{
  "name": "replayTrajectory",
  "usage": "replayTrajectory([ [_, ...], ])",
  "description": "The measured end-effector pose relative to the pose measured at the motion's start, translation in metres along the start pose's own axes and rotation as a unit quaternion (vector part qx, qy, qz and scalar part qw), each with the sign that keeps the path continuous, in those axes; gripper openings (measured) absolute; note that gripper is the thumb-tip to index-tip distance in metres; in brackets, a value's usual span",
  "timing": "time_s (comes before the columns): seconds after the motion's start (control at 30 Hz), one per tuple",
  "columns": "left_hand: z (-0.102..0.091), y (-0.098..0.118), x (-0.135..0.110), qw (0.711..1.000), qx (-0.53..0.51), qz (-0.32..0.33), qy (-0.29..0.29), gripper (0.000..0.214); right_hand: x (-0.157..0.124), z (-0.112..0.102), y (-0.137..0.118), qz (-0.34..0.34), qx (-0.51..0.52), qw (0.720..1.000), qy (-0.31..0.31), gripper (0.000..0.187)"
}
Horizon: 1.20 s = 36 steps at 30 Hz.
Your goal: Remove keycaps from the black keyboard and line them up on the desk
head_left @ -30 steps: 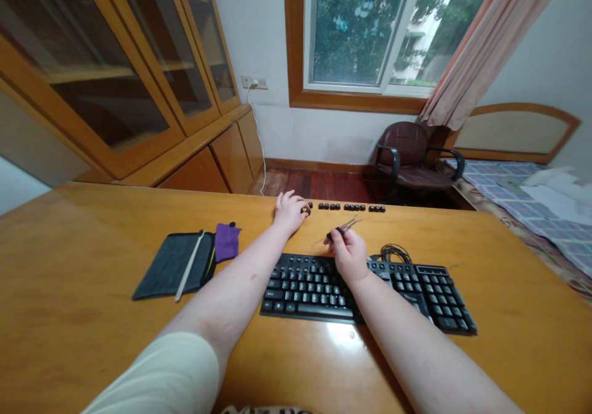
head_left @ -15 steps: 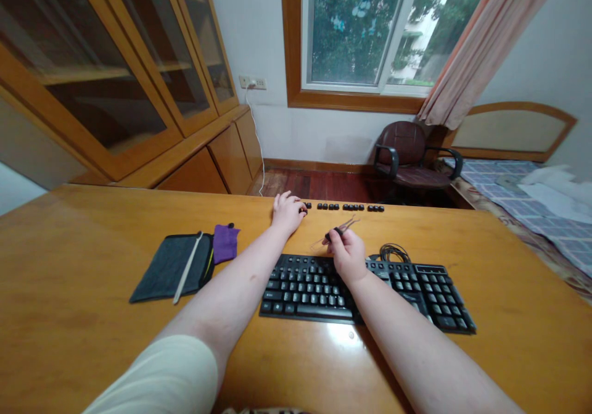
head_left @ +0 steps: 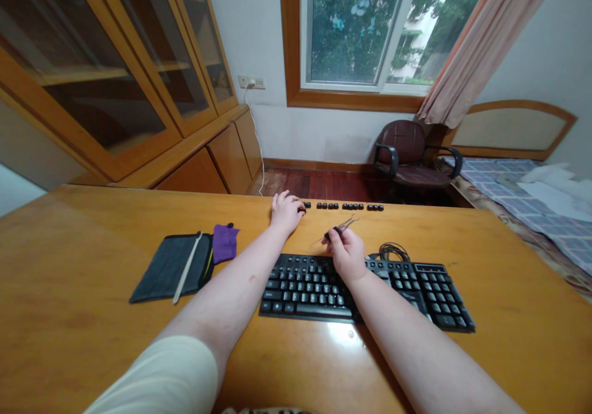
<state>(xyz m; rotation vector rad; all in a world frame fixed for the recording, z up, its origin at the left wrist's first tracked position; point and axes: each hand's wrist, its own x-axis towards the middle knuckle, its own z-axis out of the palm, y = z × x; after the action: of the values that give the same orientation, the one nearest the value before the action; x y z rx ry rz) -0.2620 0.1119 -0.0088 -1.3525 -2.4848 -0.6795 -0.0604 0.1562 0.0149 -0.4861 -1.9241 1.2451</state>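
Observation:
At the far edge of the desk, my left hand (head_left: 285,211) is closed with a black keycap (head_left: 301,211) at its fingertips, beside the left end of a row of keycaps (head_left: 327,206). My right hand (head_left: 348,252) grips a keycap puller (head_left: 333,235) with a dark handle and thin wire loops sticking out on both sides. It hovers over the upper middle of a black keyboard (head_left: 319,293), and my forearm covers part of the keys. The keyboard's top row shows gaps between keys.
Left of the keyboard lie a dark grey cloth pouch (head_left: 161,269), a pale thin stick (head_left: 187,269) across it, and a purple cloth (head_left: 225,244). A coiled black cable (head_left: 393,252) sits behind the keyboard. Beyond the wooden desk (head_left: 83,241) stands a brown chair (head_left: 404,149).
Almost nothing differs. Both hands stay in place, and the whole view has shifted very slightly.

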Motion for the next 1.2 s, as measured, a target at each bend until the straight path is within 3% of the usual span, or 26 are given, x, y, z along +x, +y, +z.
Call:
replayTrajectory([
  [0.5, -0.003, 0.002, -0.002, 1.0, 0.004, 0.013, 0.01, 0.01, 0.0, 0.001, 0.005, 0.003, -0.001, 1.0, 0.006, 0.032],
  [0.6, -0.019, 0.007, -0.003, 0.999, 0.015, 0.022, 0.032, 0.014, 0.0, 0.001, 0.005, 0.002, 0.002, 1.0, 0.005, 0.032],
  [0.7, -0.046, 0.018, -0.002, 0.998, 0.021, 0.02, 0.048, 0.016, 0.0, 0.002, 0.006, 0.006, 0.007, 1.0, 0.004, 0.03],
  [0.77, -0.064, 0.028, -0.006, 1.0, 0.01, 0.015, 0.011, 0.017, 0.0, 0.003, 0.006, 0.008, 0.01, 1.0, 0.004, 0.03],
  [0.87, -0.079, 0.044, -0.03, 0.995, -0.032, 0.038, -0.085, 0.022, -0.001, 0.002, 0.005, 0.001, 0.007, 1.0, -0.011, 0.029],
  [0.97, -0.078, 0.058, -0.074, 0.981, -0.096, 0.083, -0.145, 0.026, -0.001, 0.0, 0.001, -0.018, -0.02, 0.998, -0.053, 0.028],
  [1.1, -0.072, 0.061, -0.123, 0.976, -0.136, 0.069, -0.154, 0.037, 0.001, -0.001, -0.004, -0.053, -0.092, 0.984, -0.143, 0.026],
  [1.2, -0.071, 0.057, -0.132, 0.972, -0.151, 0.066, -0.166, 0.039, 0.003, 0.001, -0.006, -0.075, -0.136, 0.968, -0.198, 0.027],
])
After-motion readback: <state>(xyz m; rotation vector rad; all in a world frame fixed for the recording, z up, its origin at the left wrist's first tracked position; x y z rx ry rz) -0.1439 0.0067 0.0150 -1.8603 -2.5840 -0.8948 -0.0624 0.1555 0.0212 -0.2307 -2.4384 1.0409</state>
